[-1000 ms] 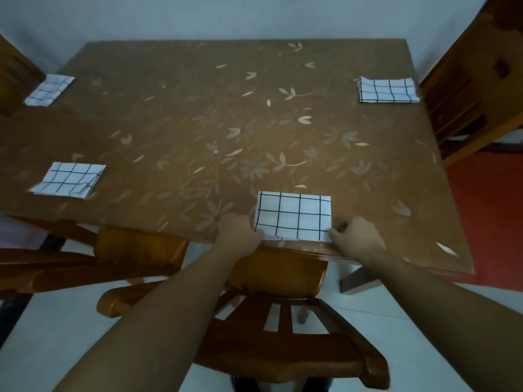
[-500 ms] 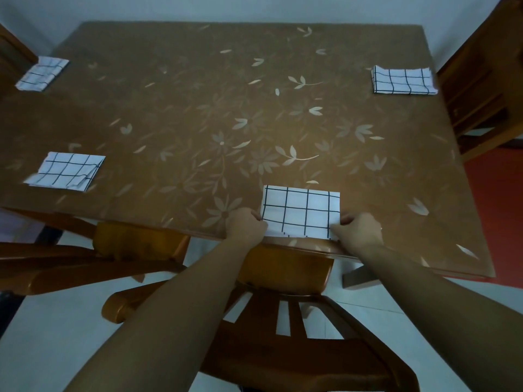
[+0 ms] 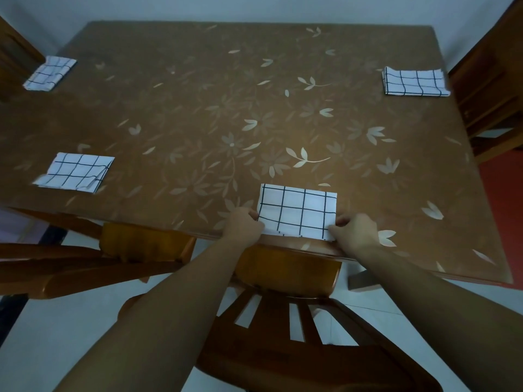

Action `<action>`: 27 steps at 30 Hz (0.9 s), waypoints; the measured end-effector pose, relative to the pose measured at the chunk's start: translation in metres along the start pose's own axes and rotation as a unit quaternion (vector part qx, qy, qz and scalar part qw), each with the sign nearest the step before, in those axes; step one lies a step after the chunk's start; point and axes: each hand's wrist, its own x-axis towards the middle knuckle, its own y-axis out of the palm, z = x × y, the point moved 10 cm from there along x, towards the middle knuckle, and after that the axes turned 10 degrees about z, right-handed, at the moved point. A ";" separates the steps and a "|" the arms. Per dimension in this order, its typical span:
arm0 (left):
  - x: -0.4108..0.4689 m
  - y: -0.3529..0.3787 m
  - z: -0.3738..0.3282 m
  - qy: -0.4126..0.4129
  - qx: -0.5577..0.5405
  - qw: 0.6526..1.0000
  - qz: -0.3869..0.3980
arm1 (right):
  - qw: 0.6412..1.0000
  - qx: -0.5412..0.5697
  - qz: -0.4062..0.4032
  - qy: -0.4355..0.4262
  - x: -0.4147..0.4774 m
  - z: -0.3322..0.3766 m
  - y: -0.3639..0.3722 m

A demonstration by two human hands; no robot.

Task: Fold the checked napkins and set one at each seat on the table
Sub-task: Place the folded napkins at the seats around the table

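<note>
The curled fingers (image 3: 252,215) of the left hand (image 3: 244,226) are closed over the near-left corner of the napkin (image 3: 297,212). The near-right corner is pinched between thumb and fingers (image 3: 341,222) of the right hand (image 3: 355,232). The napkin is thus held at both near corners and spans the gap between the hands. It lies folded to a flat rectangle on the table (image 3: 198,108), with its near side at the table's near edge, right of the middle of that edge. A chair (image 3: 285,270) is pushed in below that edge, under the forearms.

Three more folded napkins are seen on the table: the left napkin (image 3: 76,172) at the near-left part, the far-left napkin (image 3: 50,73) at the far-left corner, and the far-right napkin (image 3: 414,85) by the right edge.

Compared with half a second before, the same corners are gripped, the napkin is found at the same place on the near edge, and the other three are unmoved.
</note>
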 end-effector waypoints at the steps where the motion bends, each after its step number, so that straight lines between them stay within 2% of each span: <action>1: 0.000 0.001 -0.001 0.002 0.006 1.000 0.000 | 1.000 0.000 -0.002 0.001 0.000 -0.001 -0.001; 11: -0.010 -0.005 -0.013 -0.004 0.020 1.000 -0.019 | 1.000 -0.020 -0.008 -0.015 -0.006 0.000 -0.016; 14: -0.023 -0.018 -0.040 0.028 0.078 0.996 -0.035 | 0.999 -0.025 -0.027 -0.036 -0.020 0.005 -0.048; 17: -0.042 -0.027 -0.075 0.065 0.135 0.987 -0.055 | 0.992 -0.088 -0.052 -0.068 -0.037 0.020 -0.088; 21: -0.074 -0.034 -0.125 0.117 0.238 0.961 -0.083 | 0.967 -0.209 -0.088 -0.118 -0.060 0.044 -0.138; 27: -0.126 -0.059 -0.168 0.159 0.262 0.944 -0.120 | 0.945 -0.266 -0.142 -0.124 -0.100 0.048 -0.190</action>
